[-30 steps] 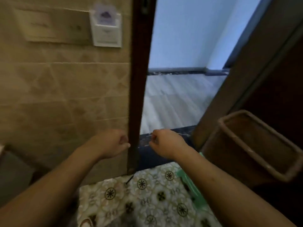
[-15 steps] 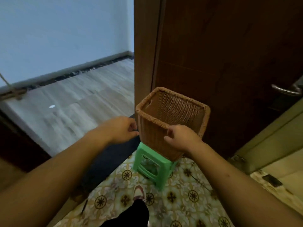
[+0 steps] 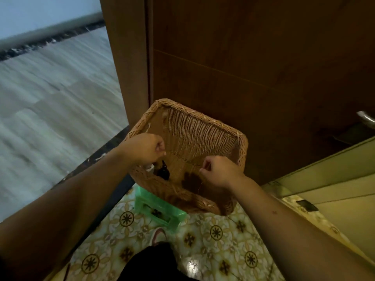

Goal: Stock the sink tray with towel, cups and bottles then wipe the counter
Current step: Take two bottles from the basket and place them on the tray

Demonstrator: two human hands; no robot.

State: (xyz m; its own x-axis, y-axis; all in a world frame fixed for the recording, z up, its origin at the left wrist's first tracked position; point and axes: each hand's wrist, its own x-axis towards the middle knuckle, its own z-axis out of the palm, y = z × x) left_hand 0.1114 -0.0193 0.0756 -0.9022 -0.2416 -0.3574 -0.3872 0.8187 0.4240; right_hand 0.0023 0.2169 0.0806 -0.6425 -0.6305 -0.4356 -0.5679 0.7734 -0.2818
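No readable text, label or number anywhere (edges blurred).

A wicker basket [image 3: 203,134] sits atop a green plastic stool [image 3: 160,209] against a dark wooden door [image 3: 253,57], on patterned floor tiles [image 3: 215,232].

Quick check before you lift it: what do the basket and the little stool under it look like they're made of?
The basket looks like woven wicker or rattan, matte tan, possibly a synthetic imitation: fine ribbed weave on the walls, braided rim with frayed strands. The stool under it looks like moulded plastic: uniform mint green, smooth, slightly glossy, with cut-out openings in its side.
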